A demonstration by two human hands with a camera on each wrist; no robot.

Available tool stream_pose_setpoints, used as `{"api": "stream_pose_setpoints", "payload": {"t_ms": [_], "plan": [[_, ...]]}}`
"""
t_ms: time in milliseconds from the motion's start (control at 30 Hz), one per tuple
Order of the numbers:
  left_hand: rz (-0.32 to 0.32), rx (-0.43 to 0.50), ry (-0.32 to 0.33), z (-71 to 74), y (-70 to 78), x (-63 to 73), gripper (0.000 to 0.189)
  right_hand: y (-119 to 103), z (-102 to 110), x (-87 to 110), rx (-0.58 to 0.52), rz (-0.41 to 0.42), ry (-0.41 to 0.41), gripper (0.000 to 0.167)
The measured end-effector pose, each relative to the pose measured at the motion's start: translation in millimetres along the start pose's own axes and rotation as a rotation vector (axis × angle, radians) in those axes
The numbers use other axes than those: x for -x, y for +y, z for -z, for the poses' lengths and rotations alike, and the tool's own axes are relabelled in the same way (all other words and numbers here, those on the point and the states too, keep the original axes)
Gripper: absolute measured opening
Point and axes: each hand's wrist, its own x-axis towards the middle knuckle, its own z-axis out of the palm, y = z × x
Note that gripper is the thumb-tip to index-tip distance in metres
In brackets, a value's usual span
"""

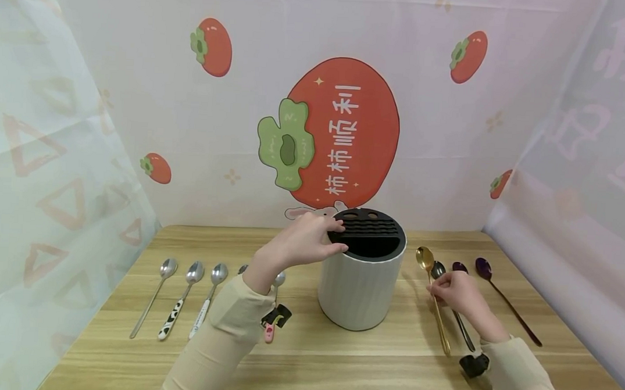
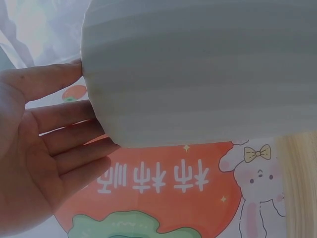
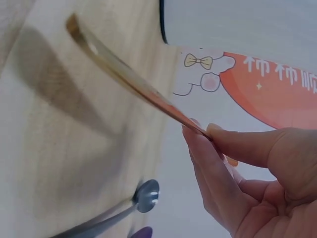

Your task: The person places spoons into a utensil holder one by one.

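Note:
Near the back middle of the table stands a white ribbed utensil holder (image 1: 357,293) with a black slotted top. My left hand (image 1: 305,241) rests at the left side of its rim, thumb and fingers spread over the edge. The left wrist view shows these fingers (image 2: 74,116) fairly straight against the white wall. To the holder's right, my right hand (image 1: 457,291) pinches the handle of a gold spoon (image 1: 424,257) between thumb and fingers. In the right wrist view the gold handle (image 3: 133,84) slants up off the tabletop, casting a shadow; the spoon's bowl is hidden there.
Beside the gold spoon lie a black spoon (image 1: 439,270) and two dark purple spoons, one (image 1: 512,308) farthest right. Several silver spoons lie in a row on the left, one with a cow-spotted handle (image 1: 171,320). My left sleeve covers some of them. A printed cloth backdrop (image 1: 232,121) rises behind.

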Motion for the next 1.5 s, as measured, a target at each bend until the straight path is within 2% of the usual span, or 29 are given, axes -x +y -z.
{"api": "stream_pose_setpoints", "payload": {"t_ms": [167,333,400,567,667,1000,1500], "plan": [[-0.005,-0.002,0.005,0.3,-0.1,0.2,0.038,-2.7,5.7,1.4,-0.007,0.0,0.013,0.019],[-0.014,0.002,0.006,0.5,-0.2,0.0,0.038,-8.4,13.6,5.3,0.105,0.06,0.09,0.021],[-0.015,0.004,0.006,0.6,-0.3,-0.2,0.038,-11.0,15.7,6.4,0.115,0.083,0.103,0.021],[-0.017,0.016,0.008,0.3,-0.5,0.1,0.038,-18.4,18.7,8.2,0.024,0.095,0.093,0.019],[-0.017,0.008,0.011,0.1,-0.5,0.1,0.038,-22.7,20.6,9.1,0.017,0.108,0.104,0.019],[-0.017,-0.005,0.016,-0.7,-1.9,-0.4,0.037,-39.8,28.8,10.8,0.11,0.124,0.163,0.026],[-0.019,0.009,0.024,-1.0,-2.7,0.2,0.036,-57.0,33.9,12.3,0.129,0.149,0.233,0.022]]}}
